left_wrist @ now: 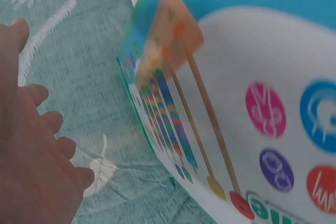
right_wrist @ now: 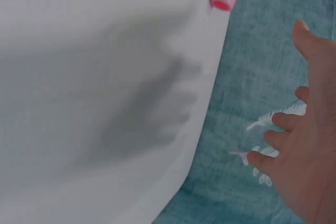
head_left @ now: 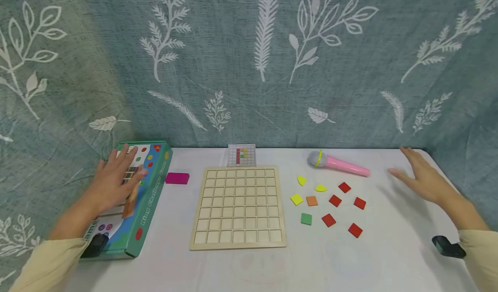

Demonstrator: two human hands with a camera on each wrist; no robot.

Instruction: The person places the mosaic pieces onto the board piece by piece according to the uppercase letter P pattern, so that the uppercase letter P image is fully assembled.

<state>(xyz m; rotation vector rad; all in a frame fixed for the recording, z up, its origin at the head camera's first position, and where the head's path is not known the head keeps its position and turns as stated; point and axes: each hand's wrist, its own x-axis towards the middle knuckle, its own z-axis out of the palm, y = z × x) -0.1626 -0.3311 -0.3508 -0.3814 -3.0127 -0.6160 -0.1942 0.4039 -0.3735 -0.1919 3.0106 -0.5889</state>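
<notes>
My left hand (head_left: pixel 114 181) is spread over the green and blue game box (head_left: pixel 153 192) at the table's left, fingers straight and holding nothing. In the left wrist view, the fingers (left_wrist: pixel 39 103) stand apart from the box's printed face. At the right side, my right hand (head_left: pixel 426 179) hovers above the white table with fingers extended, its shadow falling on the cloth. Nearest to it lies a pink toy microphone (head_left: pixel 346 165) with a grey head. Between the hands sits a wooden grid board (head_left: pixel 238 207) with bare square cells.
Right of the board lie several red square tiles (head_left: pixel 328 220), a green tile (head_left: pixel 306 219), an orange tile (head_left: pixel 312 200) and yellow pieces (head_left: pixel 297 199). A pattern card (head_left: pixel 249 158) is behind the board, and a magenta block (head_left: pixel 177 178) is beside the box. A leaf-print curtain (head_left: pixel 233 67) hangs behind.
</notes>
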